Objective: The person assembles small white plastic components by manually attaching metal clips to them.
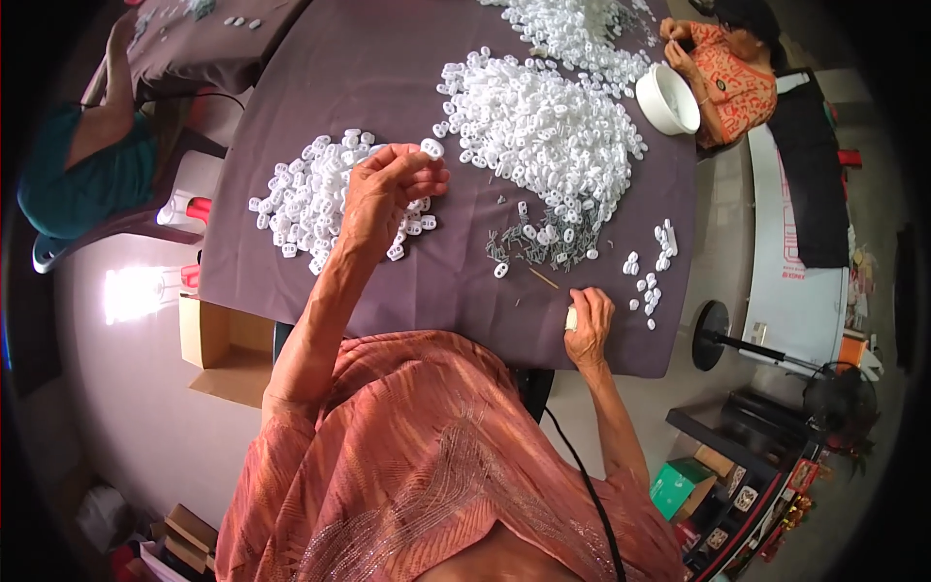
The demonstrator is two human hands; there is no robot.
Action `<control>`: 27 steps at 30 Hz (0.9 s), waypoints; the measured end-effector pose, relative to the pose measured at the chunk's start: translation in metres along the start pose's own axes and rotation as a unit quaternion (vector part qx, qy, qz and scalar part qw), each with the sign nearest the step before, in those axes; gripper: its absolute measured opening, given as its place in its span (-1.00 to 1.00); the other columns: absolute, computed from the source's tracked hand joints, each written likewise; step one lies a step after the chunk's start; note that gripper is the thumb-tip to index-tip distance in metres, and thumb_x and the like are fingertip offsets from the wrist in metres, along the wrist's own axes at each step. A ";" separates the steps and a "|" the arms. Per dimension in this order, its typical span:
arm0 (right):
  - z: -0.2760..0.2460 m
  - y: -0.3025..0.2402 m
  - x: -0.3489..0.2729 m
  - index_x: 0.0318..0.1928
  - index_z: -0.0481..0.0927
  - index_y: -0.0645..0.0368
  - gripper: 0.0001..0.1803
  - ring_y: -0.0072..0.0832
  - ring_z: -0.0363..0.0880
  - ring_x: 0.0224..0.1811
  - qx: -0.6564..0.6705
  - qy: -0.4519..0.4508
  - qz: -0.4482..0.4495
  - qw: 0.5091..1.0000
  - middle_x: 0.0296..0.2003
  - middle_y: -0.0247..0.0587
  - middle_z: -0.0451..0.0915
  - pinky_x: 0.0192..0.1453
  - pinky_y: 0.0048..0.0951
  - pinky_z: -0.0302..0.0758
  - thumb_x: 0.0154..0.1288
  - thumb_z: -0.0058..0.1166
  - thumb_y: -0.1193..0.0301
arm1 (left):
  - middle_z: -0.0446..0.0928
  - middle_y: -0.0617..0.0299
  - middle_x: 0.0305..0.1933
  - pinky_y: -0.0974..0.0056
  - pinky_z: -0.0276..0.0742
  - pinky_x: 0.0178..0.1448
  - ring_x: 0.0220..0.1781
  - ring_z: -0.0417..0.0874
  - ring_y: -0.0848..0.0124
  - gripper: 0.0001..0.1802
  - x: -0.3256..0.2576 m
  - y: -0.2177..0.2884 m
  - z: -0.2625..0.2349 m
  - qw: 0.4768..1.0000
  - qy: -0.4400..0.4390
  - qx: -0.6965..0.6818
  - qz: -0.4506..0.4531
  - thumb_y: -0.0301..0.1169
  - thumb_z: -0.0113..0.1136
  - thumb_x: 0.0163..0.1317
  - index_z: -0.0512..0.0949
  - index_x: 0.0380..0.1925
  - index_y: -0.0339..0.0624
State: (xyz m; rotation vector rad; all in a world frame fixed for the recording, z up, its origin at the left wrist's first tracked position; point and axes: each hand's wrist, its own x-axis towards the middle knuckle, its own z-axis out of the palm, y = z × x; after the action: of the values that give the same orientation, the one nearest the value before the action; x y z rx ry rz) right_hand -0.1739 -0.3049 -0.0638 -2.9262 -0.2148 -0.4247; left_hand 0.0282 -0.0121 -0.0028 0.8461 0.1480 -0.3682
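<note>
My left hand (388,190) is raised over a pile of white plastic pieces (312,194), pinching one white oval piece (433,148) between thumb and fingertips. Two dark holes show in its face. My right hand (590,328) rests near the table's front edge with its fingers loosely bent, and a pale wrap (570,318) shows at its thumb. Nothing else can be made out in that hand. A thin brown stick (544,278) lies just beyond it. To its right are several loose white pieces (649,285).
A large heap of white pieces (543,126) covers the middle of the brown cloth-covered table (330,78). Small grey pins (524,247) lie at its near edge. A co-worker in orange (742,82) sits beside a white bowl (666,100); another in teal (92,165) sits left.
</note>
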 end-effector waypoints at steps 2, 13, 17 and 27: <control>0.000 0.001 0.002 -0.14 0.44 0.26 -0.62 -0.13 0.31 -0.05 -0.001 0.007 0.005 1.000 -0.15 -0.09 0.33 0.03 -0.13 0.24 -0.10 0.00 0.57 | 0.53 0.05 -0.39 0.34 0.59 -0.23 -0.38 0.61 0.32 -0.89 -0.001 0.001 -0.005 1.000 0.005 0.002 -0.001 -0.50 0.10 0.10 0.44 -0.42 -0.33; -0.004 0.002 0.006 -0.12 0.44 0.23 -0.66 -0.13 0.30 -0.03 0.006 -0.002 0.025 1.000 -0.15 -0.09 0.33 0.03 -0.12 0.22 0.00 0.03 0.48 | 0.53 0.06 -0.42 0.34 0.59 -0.29 -0.42 0.61 0.34 -0.96 0.012 0.016 -0.026 1.000 0.008 0.020 0.009 -0.54 0.06 0.12 0.43 -0.42 -0.29; -0.003 0.000 0.004 -0.12 0.44 0.23 -0.66 -0.13 0.29 -0.02 0.001 0.004 0.023 1.000 -0.15 -0.10 0.33 0.03 -0.11 0.21 0.02 0.04 0.47 | 0.52 0.09 -0.45 0.35 0.57 -0.32 -0.46 0.59 0.38 -0.96 0.012 0.019 -0.029 0.999 0.014 0.051 -0.004 -0.52 0.06 0.11 0.42 -0.44 -0.24; -0.001 -0.002 0.002 -0.10 0.43 0.23 -0.66 -0.12 0.28 -0.01 0.004 0.014 0.018 1.000 -0.13 -0.09 0.34 0.07 -0.13 0.19 0.02 0.02 0.49 | 0.54 0.09 -0.44 0.39 0.59 -0.36 -0.46 0.61 0.39 -0.94 -0.010 0.025 -0.064 0.989 0.096 0.106 0.033 -0.52 0.09 0.12 0.44 -0.40 -0.26</control>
State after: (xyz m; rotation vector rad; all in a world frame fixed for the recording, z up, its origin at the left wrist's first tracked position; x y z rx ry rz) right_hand -0.1727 -0.3025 -0.0620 -2.9092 -0.1599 -0.4593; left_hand 0.0295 0.0539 -0.0241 1.0946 0.2627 -0.2410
